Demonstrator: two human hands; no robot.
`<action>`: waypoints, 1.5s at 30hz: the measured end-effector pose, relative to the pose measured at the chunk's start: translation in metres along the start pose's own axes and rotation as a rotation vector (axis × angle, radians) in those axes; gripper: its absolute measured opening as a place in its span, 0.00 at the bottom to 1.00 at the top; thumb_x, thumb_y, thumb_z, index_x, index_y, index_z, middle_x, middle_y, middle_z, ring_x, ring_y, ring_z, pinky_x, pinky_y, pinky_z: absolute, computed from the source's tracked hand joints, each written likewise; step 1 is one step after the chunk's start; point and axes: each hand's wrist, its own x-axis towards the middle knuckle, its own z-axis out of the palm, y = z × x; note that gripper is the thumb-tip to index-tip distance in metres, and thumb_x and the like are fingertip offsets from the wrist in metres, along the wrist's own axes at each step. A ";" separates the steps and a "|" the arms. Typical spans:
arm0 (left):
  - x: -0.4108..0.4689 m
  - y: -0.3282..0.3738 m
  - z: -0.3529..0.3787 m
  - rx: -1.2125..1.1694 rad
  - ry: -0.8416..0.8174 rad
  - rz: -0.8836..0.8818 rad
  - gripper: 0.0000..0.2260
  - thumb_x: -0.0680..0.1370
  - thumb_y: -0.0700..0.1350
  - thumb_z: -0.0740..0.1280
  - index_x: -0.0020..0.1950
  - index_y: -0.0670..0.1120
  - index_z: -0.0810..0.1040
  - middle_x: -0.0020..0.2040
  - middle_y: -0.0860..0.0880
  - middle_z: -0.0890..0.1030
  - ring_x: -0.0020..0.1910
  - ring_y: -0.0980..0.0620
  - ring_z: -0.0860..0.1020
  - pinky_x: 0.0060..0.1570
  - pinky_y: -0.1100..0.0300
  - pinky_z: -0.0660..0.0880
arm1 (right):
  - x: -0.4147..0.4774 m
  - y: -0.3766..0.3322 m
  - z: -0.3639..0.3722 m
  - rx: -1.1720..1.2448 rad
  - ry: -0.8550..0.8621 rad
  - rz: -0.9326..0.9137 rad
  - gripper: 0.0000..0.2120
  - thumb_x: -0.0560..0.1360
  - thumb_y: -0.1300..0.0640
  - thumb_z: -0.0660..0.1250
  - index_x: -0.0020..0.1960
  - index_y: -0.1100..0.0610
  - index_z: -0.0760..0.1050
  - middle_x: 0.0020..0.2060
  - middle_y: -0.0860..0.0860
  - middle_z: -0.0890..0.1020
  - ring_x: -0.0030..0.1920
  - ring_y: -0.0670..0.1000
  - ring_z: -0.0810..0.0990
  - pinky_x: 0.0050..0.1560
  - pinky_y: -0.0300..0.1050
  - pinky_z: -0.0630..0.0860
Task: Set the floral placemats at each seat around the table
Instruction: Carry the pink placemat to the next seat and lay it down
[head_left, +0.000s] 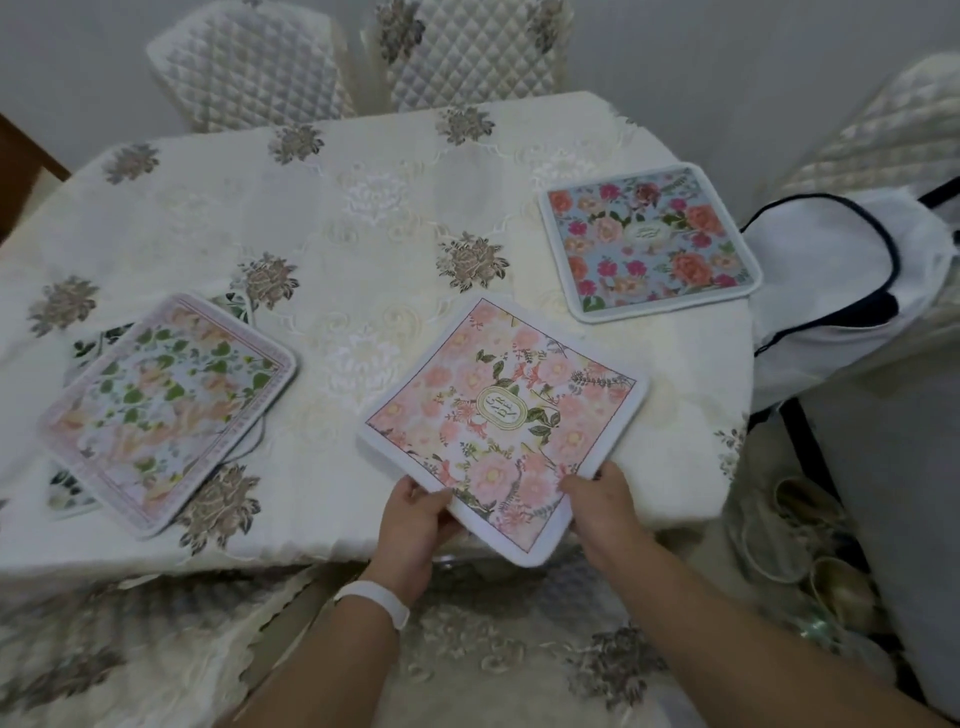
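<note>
Head view, catalogue of the setting.

Item 1: pink floral placemat (504, 415), square, soft fabric, white border, peach-pink blooms, green sprigs and an oval gold medallion at its centre. It is at the near edge of the table (691, 415), turned diamond-wise, with its near corner overhanging between the hands. One diagonal runs near to far, so the mat reaches away from the grip toward the table's middle. Whether it lies flat or is slightly lifted cannot be told.

Grip: left hand (415, 519) pinches the near-left edge and right hand (597, 499) the near-right edge, thumbs on top, fingers hidden beneath. Both are equally near. By my judgement, squaring it to the near seat needs a small turn.

Item 2: blue floral placemat (649, 239), red and pink roses, lying flat at the far right.

Item 3: stack of placemats (166, 410) at the near left, the top one peach with green leaves.

Surroundings: cream embroidered tablecloth (218, 197); two quilted chairs (249, 67) on the far side; white bag (831, 291) with dark piping at the right; white wristband (371, 597) on the left wrist.
</note>
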 end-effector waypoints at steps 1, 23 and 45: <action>0.000 -0.003 0.003 0.021 0.015 0.013 0.12 0.78 0.32 0.64 0.57 0.46 0.75 0.55 0.44 0.83 0.53 0.42 0.81 0.52 0.41 0.80 | -0.002 0.005 0.004 0.001 -0.011 0.007 0.15 0.74 0.67 0.65 0.59 0.57 0.73 0.50 0.54 0.82 0.49 0.57 0.82 0.53 0.60 0.81; 0.010 0.034 -0.083 0.407 0.016 0.140 0.17 0.80 0.32 0.59 0.61 0.51 0.74 0.55 0.49 0.81 0.54 0.46 0.80 0.51 0.49 0.79 | 0.010 -0.018 -0.029 -0.373 -0.133 -0.107 0.07 0.76 0.66 0.65 0.51 0.57 0.76 0.49 0.55 0.81 0.46 0.56 0.82 0.39 0.50 0.82; -0.001 -0.003 -0.123 1.447 -0.095 0.566 0.43 0.66 0.58 0.77 0.76 0.47 0.64 0.76 0.45 0.65 0.74 0.44 0.63 0.72 0.48 0.62 | -0.014 0.023 -0.069 -1.406 -0.119 -0.699 0.34 0.71 0.41 0.68 0.72 0.51 0.65 0.68 0.52 0.69 0.68 0.55 0.67 0.67 0.54 0.67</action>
